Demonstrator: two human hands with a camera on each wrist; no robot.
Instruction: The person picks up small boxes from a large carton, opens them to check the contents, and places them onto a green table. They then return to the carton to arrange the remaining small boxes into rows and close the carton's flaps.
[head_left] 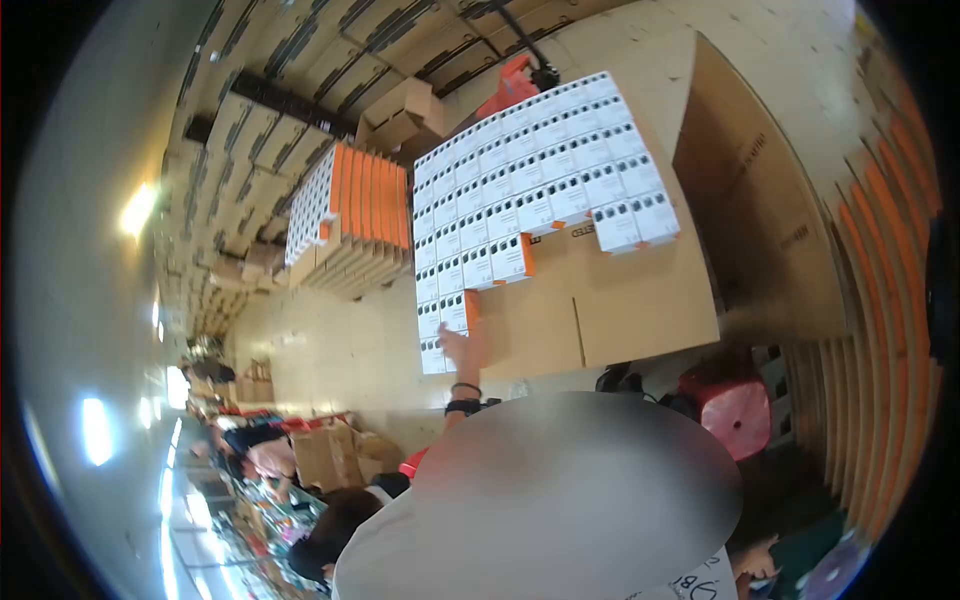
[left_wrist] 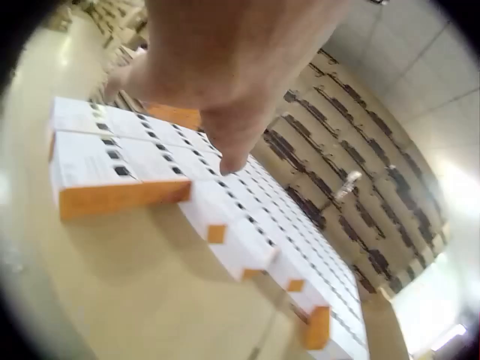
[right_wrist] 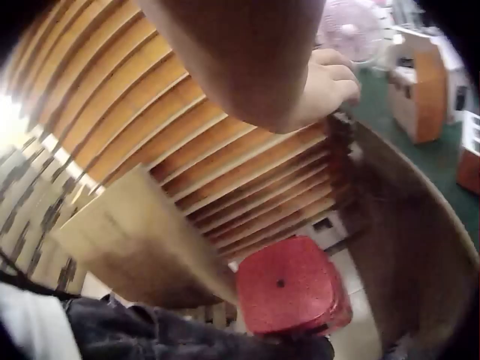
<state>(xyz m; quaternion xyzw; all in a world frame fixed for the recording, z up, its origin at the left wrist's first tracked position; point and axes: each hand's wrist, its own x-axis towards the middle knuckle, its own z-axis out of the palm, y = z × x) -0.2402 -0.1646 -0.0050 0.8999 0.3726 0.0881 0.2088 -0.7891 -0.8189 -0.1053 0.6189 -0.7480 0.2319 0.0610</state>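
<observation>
White boxes (head_left: 540,150) with small dark pictures stand in rows on a large cardboard box (head_left: 650,300); some show orange sides. My left hand (head_left: 458,345) is at the near left corner of the rows. In the left wrist view that hand (left_wrist: 217,82) reaches over the white boxes (left_wrist: 97,161), thumb and a finger apart; contact is unclear. My right hand (head_left: 757,560) is low at the right. In the right wrist view the right hand (right_wrist: 326,86) lies at the edge of a green surface (right_wrist: 382,112), fingers loosely bent, nothing visible in them.
A red stool (head_left: 735,410) stands beside the large box. Behind it are a leaning cardboard sheet (head_left: 750,190) and stacked orange-and-brown layers (head_left: 880,300). Another stack with orange sides (head_left: 370,200) stands at the left. A pink fan (right_wrist: 349,30) and people are nearby.
</observation>
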